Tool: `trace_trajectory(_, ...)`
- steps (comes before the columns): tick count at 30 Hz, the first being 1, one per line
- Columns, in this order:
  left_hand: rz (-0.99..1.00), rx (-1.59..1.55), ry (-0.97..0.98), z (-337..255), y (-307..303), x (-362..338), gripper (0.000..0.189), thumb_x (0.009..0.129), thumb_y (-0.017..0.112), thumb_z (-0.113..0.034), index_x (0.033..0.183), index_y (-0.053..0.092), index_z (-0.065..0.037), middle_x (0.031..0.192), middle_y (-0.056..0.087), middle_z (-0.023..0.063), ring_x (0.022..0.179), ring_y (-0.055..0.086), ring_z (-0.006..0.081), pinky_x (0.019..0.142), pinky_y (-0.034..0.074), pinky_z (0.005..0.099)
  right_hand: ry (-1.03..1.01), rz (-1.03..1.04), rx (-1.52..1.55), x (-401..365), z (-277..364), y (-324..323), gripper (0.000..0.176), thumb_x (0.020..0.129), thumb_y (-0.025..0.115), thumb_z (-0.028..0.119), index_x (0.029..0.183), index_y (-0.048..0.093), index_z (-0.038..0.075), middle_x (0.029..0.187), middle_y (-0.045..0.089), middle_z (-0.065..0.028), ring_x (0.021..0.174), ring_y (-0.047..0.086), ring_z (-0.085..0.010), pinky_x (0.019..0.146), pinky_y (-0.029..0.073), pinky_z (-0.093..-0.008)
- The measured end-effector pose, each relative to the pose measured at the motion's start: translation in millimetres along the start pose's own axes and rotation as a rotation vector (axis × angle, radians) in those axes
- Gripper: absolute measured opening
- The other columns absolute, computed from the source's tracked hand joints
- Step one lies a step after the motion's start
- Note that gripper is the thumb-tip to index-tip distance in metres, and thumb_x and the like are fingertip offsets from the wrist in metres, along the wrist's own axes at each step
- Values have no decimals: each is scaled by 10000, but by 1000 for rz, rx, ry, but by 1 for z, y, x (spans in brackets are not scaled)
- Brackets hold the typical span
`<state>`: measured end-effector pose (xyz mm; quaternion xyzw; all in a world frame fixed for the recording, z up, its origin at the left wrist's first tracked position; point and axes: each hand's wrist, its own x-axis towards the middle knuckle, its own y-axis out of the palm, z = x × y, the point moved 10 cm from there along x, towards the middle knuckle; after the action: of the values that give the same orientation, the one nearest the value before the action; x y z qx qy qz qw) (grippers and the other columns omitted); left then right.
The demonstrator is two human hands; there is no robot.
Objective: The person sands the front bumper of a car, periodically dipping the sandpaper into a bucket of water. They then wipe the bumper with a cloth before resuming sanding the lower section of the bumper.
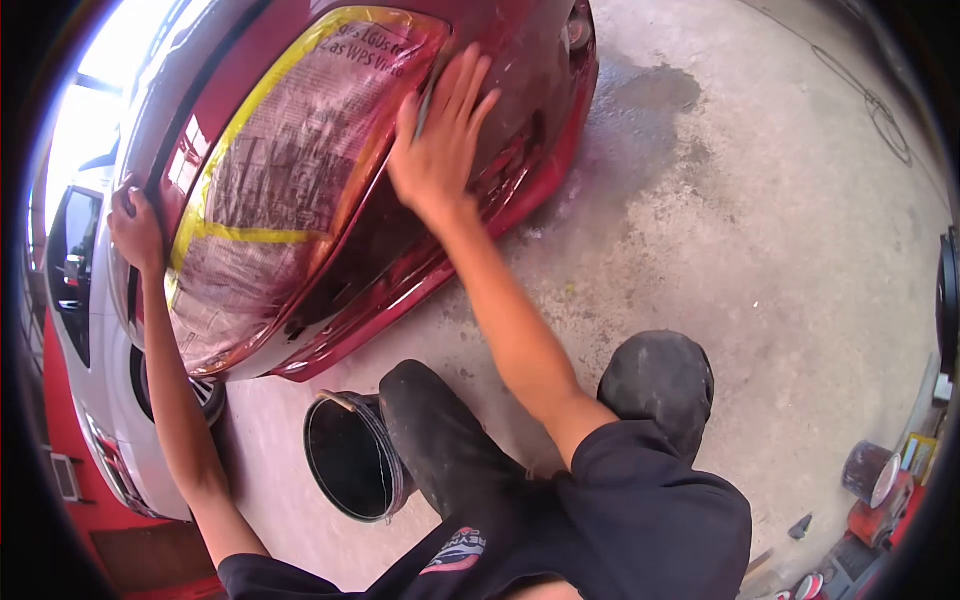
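Observation:
My right hand (440, 150) lies with its fingers stretched out on the dark, wet-looking bumper (520, 120) of a dark red car. Between thumb and forefinger shows the edge of a thin grey sheet (425, 108), pressed under the hand; most of it is hidden, and I cannot make out its exact kind. Left of this hand, newspaper (280, 170) held by yellow masking tape (262, 236) covers the car's light area. My left hand (138, 230) rests with curled fingers against the car's body edge, at the far side of the newspaper; what its fingers hold, if anything, is hidden.
A black bucket (350, 455) stands on the concrete floor beside my knee. A white car (95, 330) is parked at the left. A wet patch (650, 95) marks the floor past the bumper. Tubs and tools, including a dark container (868, 472), lie at the lower right.

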<state>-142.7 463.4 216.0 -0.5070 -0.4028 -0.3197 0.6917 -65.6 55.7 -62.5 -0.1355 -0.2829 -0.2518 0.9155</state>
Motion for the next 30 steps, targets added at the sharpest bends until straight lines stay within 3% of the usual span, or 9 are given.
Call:
trace_trajectory(3, -15, -37, 12, 3, -1, 2, 343, 1004, 567, -288, 1283, 738, -184, 1170, 749, 121, 1040, 676, 330, 940, 519, 442, -23, 90, 0, -58, 8, 22, 763, 1115, 334, 379, 1598, 142, -180, 1725, 47, -326, 1616, 33, -460, 1285, 12, -616)
trace_trajectory(6, -18, -38, 17, -1, 0, 1, 341, 1003, 567, -286, 1279, 740, -183, 1173, 750, 110, 1039, 676, 328, 943, 518, 440, -19, 12, -66, 37, -10, -2, 752, 1112, 303, 368, 1586, 160, -197, 1708, 69, -359, 1609, 35, -486, 1282, 20, -629)
trace_trajectory(9, 3, -25, 25, 0, -3, -3, 342, 1003, 565, -290, 1278, 740, -184, 1178, 752, 102, 1043, 675, 326, 947, 518, 441, 27, 29, 27, 58, -15, -8, 792, 1116, 318, 406, 1604, 99, -177, 1707, 59, -365, 1606, 11, -501, 1279, 13, -624)
trace_trajectory(13, 0, -26, 19, 1, 1, 2, 351, 1006, 559, -302, 1290, 734, -194, 1193, 752, 93, 1057, 674, 327, 958, 519, 444, -39, -11, 2, -65, 10, 29, 743, 1110, 323, 347, 1607, 123, -168, 1722, 63, -331, 1617, 35, -455, 1288, 35, -616)
trace_trajectory(17, 6, -9, 9, 2, 2, 0, 360, 1007, 554, -311, 1302, 728, -198, 1172, 745, 133, 1058, 679, 344, 961, 521, 455, 75, -48, -114, 46, -37, -6, 739, 1103, 334, 347, 1598, 163, -175, 1724, 55, -326, 1619, 42, -443, 1288, 41, -617)
trace_trajectory(20, -14, 0, -4, 3, 1, 0, 370, 1005, 556, -323, 1307, 725, -193, 1121, 736, 182, 1050, 685, 366, 957, 523, 468, 118, -86, -30, 50, -37, -13, 731, 1105, 338, 349, 1591, 190, -177, 1727, 49, -318, 1620, 51, -429, 1289, 51, -617)
trace_trajectory(24, -3, -4, -3, 13, 5, 1, 363, 997, 565, -340, 1302, 731, -236, 1106, 725, 204, 1066, 687, 382, 956, 523, 470, -4, 66, 70, -78, 25, 26, 867, 1111, 310, 481, 1600, 47, -184, 1699, 10, -385, 1587, -44, -548, 1267, -14, -650)
trace_trajectory(26, -11, -29, -2, 12, 6, 3, 359, 994, 565, -356, 1288, 737, -242, 1112, 722, 208, 1071, 685, 389, 957, 522, 476, -60, 34, -13, -54, 5, 24, 827, 1118, 299, 456, 1609, 68, -168, 1707, 23, -366, 1595, -40, -525, 1268, -5, -655)
trace_trajectory(30, -5, -28, -30, 14, 6, 3, 369, 988, 561, -394, 1265, 746, -236, 1118, 720, 215, 1078, 679, 403, 957, 520, 492, 122, -67, 28, 41, -27, -8, 742, 1130, 281, 377, 1618, 91, -148, 1725, 42, -322, 1605, -30, -488, 1276, -13, -641)
